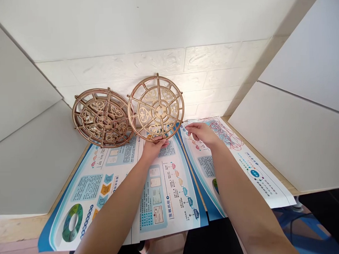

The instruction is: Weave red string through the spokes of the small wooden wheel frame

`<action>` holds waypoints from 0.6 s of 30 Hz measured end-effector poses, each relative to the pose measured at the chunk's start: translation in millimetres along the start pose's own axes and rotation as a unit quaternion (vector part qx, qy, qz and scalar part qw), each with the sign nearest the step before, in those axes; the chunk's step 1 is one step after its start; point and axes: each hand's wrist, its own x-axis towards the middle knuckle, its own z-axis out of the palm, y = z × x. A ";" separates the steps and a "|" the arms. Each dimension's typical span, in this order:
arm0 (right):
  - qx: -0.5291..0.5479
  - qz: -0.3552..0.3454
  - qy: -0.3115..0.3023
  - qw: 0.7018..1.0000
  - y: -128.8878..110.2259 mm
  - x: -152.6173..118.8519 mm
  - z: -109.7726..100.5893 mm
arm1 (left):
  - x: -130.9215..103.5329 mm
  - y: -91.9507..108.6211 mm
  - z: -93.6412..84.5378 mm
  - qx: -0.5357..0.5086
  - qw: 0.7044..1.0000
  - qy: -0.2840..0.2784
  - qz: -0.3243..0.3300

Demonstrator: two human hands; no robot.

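Observation:
My left hand (156,143) is closed on the lower rim of a round, gold-coloured openwork frame (161,111), which stands nearly upright with spokes, scroll ornaments and small tabs round its edge. Thin reddish wire runs along parts of this frame. To its right, my right hand (201,133) is raised over the printed sheets, thumb and fingers pinched together. Whatever is between those fingertips is too small to make out. Beside the held frame, several similar bronze-coloured frames (104,121) lean in a stack against the wall.
A tangle of thin red wire (225,134) lies on the right-hand sheet. Printed posters (157,194) cover the wooden table, with a thin strip (195,178) of its surface showing between them. White panels (300,133) stand left and right, and a white brick-patterned wall (211,62) closes the back.

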 end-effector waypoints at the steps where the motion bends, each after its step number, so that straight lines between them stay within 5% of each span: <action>1: -0.024 -0.001 0.006 1.000 1.4 1.0 0.8 | -0.1 0.2 0.1 0.002 1.000 -0.001 0.002; 7: -0.201 -0.025 0.084 0.976 15.4 9.2 2.5 | -2.2 3.3 1.7 -0.003 1.000 0.002 -0.007; 18: -0.245 -0.022 0.029 0.969 22.1 8.7 1.7 | -4.0 5.6 2.3 0.013 1.000 0.000 -0.021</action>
